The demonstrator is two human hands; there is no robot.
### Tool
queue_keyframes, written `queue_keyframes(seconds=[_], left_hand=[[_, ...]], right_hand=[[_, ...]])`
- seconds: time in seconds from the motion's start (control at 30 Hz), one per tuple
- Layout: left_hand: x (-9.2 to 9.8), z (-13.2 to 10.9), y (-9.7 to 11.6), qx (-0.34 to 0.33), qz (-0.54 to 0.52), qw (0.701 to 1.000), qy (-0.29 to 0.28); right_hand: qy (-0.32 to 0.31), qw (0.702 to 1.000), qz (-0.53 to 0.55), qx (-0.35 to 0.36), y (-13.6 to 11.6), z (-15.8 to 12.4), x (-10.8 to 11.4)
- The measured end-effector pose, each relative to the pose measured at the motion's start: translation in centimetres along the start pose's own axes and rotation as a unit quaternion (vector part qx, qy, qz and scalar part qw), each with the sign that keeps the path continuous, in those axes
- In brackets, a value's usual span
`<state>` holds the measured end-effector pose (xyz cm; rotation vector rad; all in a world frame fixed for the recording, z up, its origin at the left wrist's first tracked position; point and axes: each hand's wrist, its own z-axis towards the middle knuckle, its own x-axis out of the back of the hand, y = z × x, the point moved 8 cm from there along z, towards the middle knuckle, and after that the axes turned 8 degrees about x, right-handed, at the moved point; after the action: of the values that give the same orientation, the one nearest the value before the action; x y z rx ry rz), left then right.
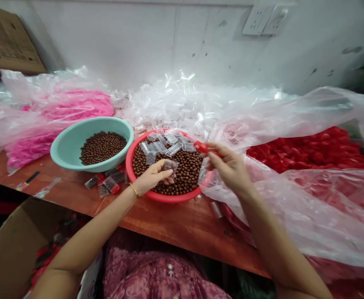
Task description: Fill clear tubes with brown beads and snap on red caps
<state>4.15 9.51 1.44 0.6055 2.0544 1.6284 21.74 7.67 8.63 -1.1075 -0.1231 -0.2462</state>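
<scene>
My left hand (155, 176) is closed on a small clear plastic container (171, 165) above the red basin (163, 198). Brown beads (186, 170) fill this basin, and several more clear containers (161, 145) lie on top of them toward the back. Pinched between the fingertips of my right hand (227, 164) is a small red plastic cap (200, 146), held over the basin's right rim. The two hands are apart, and so are the cap and the container. Part of the container is covered by my left fingers.
A turquoise basin (66, 145) with brown beads stands at left. Capped containers (107, 185) lie before it. Behind is a heap of clear containers (182, 104). Bags hold pink pieces (76, 104) at left, red caps (318, 149) at right. An open carton (16, 245) sits below the table edge.
</scene>
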Motion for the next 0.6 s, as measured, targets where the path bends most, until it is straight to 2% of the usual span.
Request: queue_keyframes(seconds=[0.07, 0.13, 0.27, 0.37, 0.47, 0.6], left_hand=[[0.0, -0.2, -0.4, -0.009, -0.007, 1.000, 0.013], [0.2, -0.3, -0.5, -0.026, -0.002, 0.999, 0.028], [0.1, -0.5, -0.3, -0.050, 0.015, 0.998, 0.037], [-0.1, -0.6, -0.3, -0.050, 0.016, 0.998, 0.031], [-0.1, -0.5, -0.4, -0.053, 0.029, 0.998, 0.026], [0.0, -0.4, -0.5, -0.055, 0.065, 0.996, 0.030]], right_hand=[[-0.060, 0.996, -0.036, 0.058, 0.5, -0.3, -3.4], [-0.103, 0.983, -0.094, 0.121, 0.7, -0.9, -5.6], [-0.144, 0.953, -0.188, 0.191, 0.5, -2.0, -7.0], [-0.170, 0.950, -0.165, 0.204, 0.0, -2.4, -7.2], [-0.173, 0.958, -0.133, 0.187, 0.0, -2.5, -7.3], [-0.103, 0.981, -0.113, 0.116, 1.0, -2.2, -7.2]])
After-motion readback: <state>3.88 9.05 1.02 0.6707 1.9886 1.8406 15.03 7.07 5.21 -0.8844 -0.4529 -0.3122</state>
